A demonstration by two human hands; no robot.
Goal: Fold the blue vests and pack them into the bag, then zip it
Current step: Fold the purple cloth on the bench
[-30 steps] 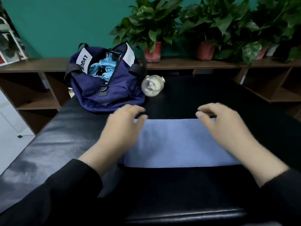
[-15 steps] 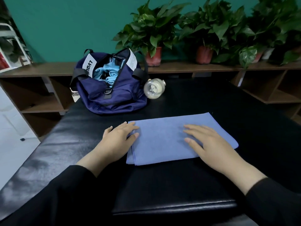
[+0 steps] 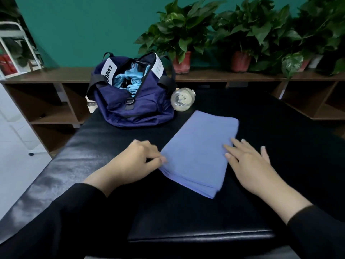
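A folded blue vest [image 3: 200, 146] lies as a flat rectangle on the black padded table [image 3: 205, 217], turned at an angle with one end toward the bag. My left hand [image 3: 136, 159] pinches its near left corner with curled fingers and thumb. My right hand [image 3: 248, 161] rests flat on its right edge, fingers straight and spread. The navy bag [image 3: 130, 107] stands open at the table's far left, with light blue clothes [image 3: 130, 79] showing inside.
A round clear bottle [image 3: 182, 99] lies beside the bag's right side. Behind the table runs a brown wooden shelf unit [image 3: 214, 76] with potted plants [image 3: 179, 38] on top. White floor [image 3: 16, 146] lies to the left.
The folded vest has been rotated from lying crosswise to lying diagonally, pointing at the bag. My left hand went from lying flat to pinching the corner; my right hand shifted to the right edge.
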